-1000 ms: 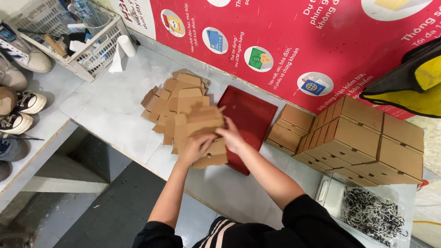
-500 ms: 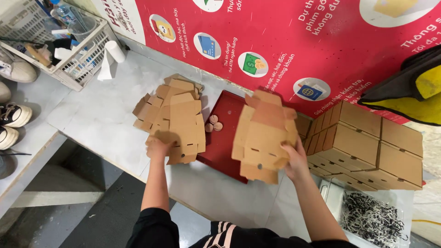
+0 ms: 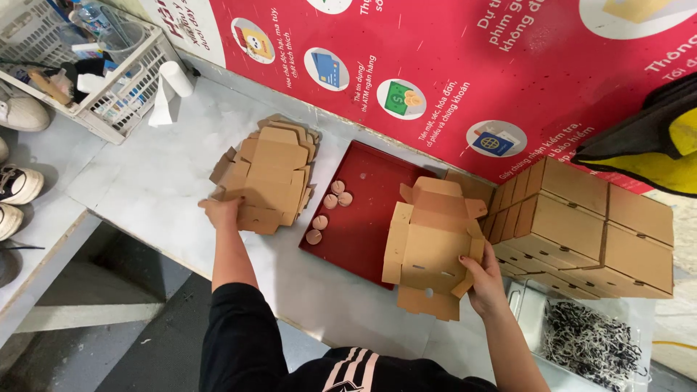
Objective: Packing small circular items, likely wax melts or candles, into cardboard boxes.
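The blank (image 3: 428, 243) is a flat die-cut cardboard sheet, part-folded, with its side flaps raised. It lies over the right edge of the red tray (image 3: 363, 189), lower end projecting toward the person. Judged handling: light, stiff across the panels, hinging freely at the score lines; thin flaps crease or tear if pinched hard. Best held at a panel edge or corner, clear of the scores.

The right hand (image 3: 485, 279) grasps the blank at its lower right corner, fingers closed over the flap. The left hand (image 3: 221, 213) presses on the near edge of the stack (image 3: 265, 174) of flat blanks; whether its fingers clench the stack or only rest on it cannot be told.

Small cardboard discs (image 3: 330, 207) lie loose on the tray. Assembled boxes (image 3: 581, 225) stand stacked right of the blank, touching it or nearly so. All rest on the pale worktop (image 3: 145, 181).
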